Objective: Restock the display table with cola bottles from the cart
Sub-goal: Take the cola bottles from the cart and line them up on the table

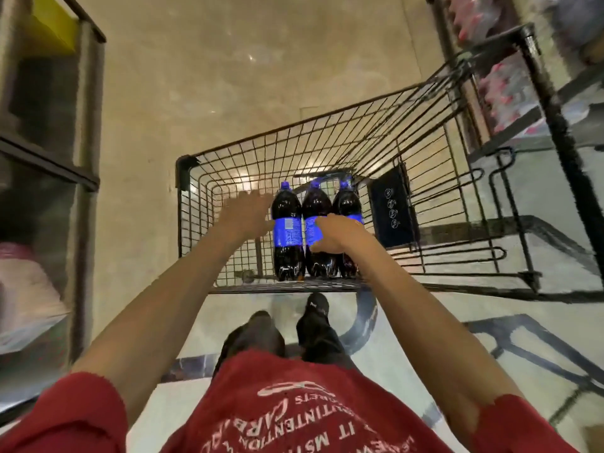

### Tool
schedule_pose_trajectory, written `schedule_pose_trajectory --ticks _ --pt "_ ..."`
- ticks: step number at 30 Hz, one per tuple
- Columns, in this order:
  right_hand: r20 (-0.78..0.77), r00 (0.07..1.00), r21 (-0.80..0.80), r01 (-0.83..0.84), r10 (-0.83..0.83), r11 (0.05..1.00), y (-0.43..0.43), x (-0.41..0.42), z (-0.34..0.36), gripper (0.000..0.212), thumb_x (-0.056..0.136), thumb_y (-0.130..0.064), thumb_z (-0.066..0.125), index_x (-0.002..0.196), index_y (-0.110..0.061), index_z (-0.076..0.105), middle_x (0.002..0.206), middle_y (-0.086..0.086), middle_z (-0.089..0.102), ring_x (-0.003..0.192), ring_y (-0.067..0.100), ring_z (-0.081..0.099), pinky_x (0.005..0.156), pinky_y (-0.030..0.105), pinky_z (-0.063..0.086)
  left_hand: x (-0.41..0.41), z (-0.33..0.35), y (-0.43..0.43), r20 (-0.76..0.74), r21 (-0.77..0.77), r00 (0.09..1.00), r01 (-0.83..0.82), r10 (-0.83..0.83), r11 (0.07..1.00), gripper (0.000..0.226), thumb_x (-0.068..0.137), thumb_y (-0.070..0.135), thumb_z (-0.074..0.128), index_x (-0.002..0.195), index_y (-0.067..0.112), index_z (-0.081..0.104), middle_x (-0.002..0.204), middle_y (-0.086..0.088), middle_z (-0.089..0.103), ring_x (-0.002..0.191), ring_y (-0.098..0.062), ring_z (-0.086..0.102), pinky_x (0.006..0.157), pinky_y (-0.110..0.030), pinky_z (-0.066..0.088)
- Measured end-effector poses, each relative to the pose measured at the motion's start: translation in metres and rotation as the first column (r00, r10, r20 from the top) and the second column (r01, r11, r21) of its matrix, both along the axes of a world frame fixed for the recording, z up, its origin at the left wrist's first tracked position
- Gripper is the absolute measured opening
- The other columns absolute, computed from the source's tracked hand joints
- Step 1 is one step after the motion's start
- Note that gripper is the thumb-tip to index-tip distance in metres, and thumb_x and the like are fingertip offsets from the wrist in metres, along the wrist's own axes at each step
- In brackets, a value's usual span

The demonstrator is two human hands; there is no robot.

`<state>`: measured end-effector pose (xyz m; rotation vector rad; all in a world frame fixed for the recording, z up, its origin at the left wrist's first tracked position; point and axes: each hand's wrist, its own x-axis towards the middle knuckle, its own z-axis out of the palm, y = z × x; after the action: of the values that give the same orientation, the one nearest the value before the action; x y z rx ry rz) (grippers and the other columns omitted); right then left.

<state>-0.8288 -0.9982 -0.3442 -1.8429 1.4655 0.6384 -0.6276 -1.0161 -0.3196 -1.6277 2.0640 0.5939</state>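
Polished beige floor (248, 60) is gleaming between blurred shelving (49, 125) on both sides, and I cannot pick out the display table among it. A heavy bottle dropped on that hard surface is likely going to burst or roll away. The wire cart (228, 152) is standing just ahead of the person's feet. Since it is presumably on wheels, leaning into it risks pushing it off mid-lift. It is holding three cola bottles side by side at its near end, caps pointing away: left bottle (288, 230), middle bottle (315, 204), right bottle (346, 201). They are pressing together, so pulling one out may be tipping its neighbours. The right hand (340, 235) is curling fingers and thumb round the middle bottle's label, where smooth plastic could slip. The left hand (243, 214) is reaching with straight, spread fingers beside the left bottle, gripping nothing.
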Motion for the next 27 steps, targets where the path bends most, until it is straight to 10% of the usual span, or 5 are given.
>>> schedule_pose_trajectory --ticks 15,27 --pt "0.0 0.998 0.231 0.063 -0.064 0.971 -0.028 0.01 -0.117 0.041 0.1 -0.044 0.059 0.124 -0.013 0.048 0.125 0.011 0.059 0.102 0.031 0.055 0.077 0.04 0.04 -0.008 -0.137 -0.058 -0.154 0.19 0.94 -0.274 0.305 0.943 0.045 0.091 0.046 0.064 0.123 0.015 0.057 0.113 -0.008 0.064 0.107 -0.033 0.062 0.088 -0.044 0.051" --pt "0.108 0.854 0.234 0.476 -0.509 0.848 -0.032 0.056 -0.239 0.066 0.091 -0.039 0.066 0.145 -0.008 0.046 0.139 0.017 0.051 0.129 0.037 0.05 0.101 0.046 0.047 -0.005 -0.239 -0.086 -0.248 0.372 0.719 -0.548 0.649 0.749 0.058 0.089 0.036 0.072 0.137 0.008 0.053 0.131 -0.013 0.06 0.121 -0.026 0.056 0.093 -0.026 0.04"
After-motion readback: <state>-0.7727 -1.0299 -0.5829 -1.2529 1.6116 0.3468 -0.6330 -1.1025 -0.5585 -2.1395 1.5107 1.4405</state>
